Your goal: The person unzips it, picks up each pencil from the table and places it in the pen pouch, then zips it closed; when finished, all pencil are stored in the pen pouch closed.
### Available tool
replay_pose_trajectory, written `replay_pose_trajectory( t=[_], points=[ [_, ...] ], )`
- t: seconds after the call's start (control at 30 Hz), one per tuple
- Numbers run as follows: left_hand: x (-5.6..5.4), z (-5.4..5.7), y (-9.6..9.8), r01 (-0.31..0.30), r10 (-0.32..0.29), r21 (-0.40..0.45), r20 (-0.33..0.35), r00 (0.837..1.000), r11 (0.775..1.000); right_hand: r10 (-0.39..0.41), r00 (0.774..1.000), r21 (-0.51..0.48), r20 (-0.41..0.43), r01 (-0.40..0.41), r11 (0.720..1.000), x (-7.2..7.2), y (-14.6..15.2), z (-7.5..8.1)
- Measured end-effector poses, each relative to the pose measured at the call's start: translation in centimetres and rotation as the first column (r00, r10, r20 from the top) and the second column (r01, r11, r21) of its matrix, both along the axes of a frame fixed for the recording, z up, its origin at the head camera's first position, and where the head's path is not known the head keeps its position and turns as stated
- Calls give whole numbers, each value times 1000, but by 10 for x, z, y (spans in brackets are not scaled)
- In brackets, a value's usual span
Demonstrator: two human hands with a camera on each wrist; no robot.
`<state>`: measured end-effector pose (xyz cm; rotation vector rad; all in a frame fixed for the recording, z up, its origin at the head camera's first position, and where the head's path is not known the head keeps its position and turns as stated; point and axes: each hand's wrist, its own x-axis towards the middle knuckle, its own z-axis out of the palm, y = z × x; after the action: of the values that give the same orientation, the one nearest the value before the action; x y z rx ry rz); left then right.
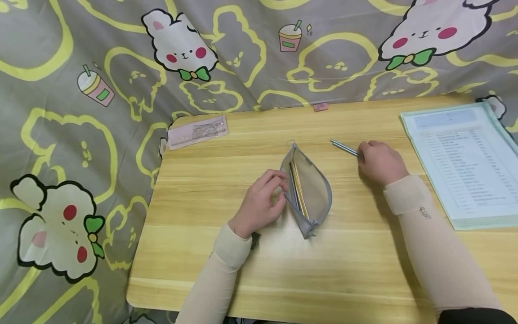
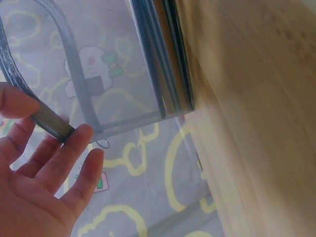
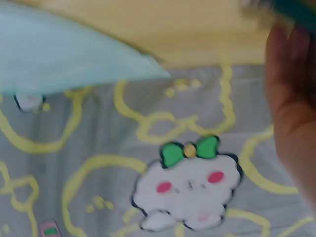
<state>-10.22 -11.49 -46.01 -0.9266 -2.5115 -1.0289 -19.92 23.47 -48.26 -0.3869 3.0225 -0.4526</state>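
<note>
My left hand [image 1: 263,200] pinches the zip edge of a grey mesh pencil pouch [image 1: 317,184] between thumb and fingers. The pouch gapes wide on the table, and slim pencils [image 1: 299,191], one of them gold, lie lengthwise inside it. In the left wrist view its see-through mesh wall [image 2: 118,64] hangs from my fingertips [image 2: 81,133]. To the right of the pouch, my right hand [image 1: 382,162] holds a slim teal pen [image 1: 346,148] low over the table, its end pointing up and left. The right wrist view is blurred, with only part of that hand at its edge.
A light blue folder [image 1: 465,166] with a printed sheet lies at the right. At the back left is a flat pink packet [image 1: 198,132], and a small pink eraser-like block [image 1: 320,107] sits at the back edge. A patterned curtain [image 1: 251,54] hangs behind the wooden table [image 1: 194,234].
</note>
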Motion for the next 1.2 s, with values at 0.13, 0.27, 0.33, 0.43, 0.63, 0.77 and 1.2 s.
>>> replay_pose_trajectory(
  t=[0.13,0.27,0.33,0.43,0.63,0.77,1.2],
  points=[
    [0,1,1,-1,1,-1,-2,1000,1000,29,999,39,20,-29,999,11,-5,6],
    [1,2,1,-1,1,-1,-4,1000,1000,35,998,46,58,-38,998,18,-9,11],
    [1,3,2,-1,1,-2,-1,1000,1000,28,996,28,87,-31,999,21,-10,16],
    [2,4,3,-2,2,-6,5,1000,1000,19,993,-37,117,-15,999,25,-14,28],
    [3,5,4,-5,5,-14,11,1000,1000,22,996,-238,87,-1,971,40,-31,61],
    [4,4,3,-8,8,-18,10,1000,1000,25,993,-367,114,19,930,51,-47,81],
    [4,2,1,-3,4,-9,17,1000,1000,138,971,-509,197,-19,861,70,-92,101]
  ],
)
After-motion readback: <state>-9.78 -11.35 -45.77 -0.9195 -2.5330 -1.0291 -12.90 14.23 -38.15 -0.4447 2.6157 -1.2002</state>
